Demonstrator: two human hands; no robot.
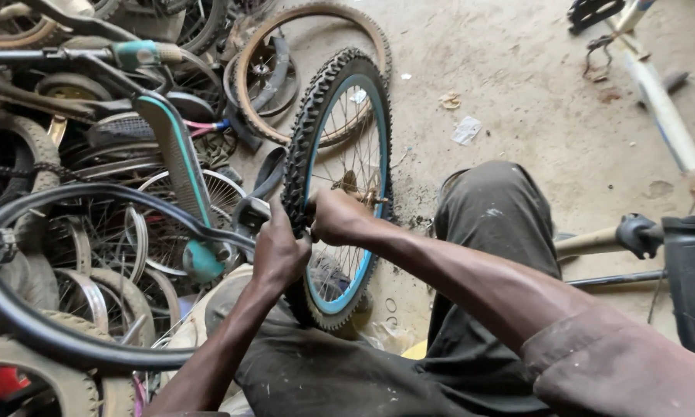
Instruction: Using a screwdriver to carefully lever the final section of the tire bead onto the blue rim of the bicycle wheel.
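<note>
A small bicycle wheel stands upright between my knees, with a knobby black tyre (316, 116) on a blue rim (382, 139) and thin spokes. My left hand (279, 251) grips the near side of the tyre, fingers curled over the tread. My right hand (338, 215) is closed on the tyre edge at the rim, just right of the left hand. A black inner tube (69, 340) loops out to the left from near my left hand.
A heap of old wheels, rims and tyres (93, 139) fills the left side. A brown tyre (316, 23) lies behind the wheel. A bicycle frame (660, 100) and a black pedal (640, 235) are at the right, on the dusty concrete floor (517, 85).
</note>
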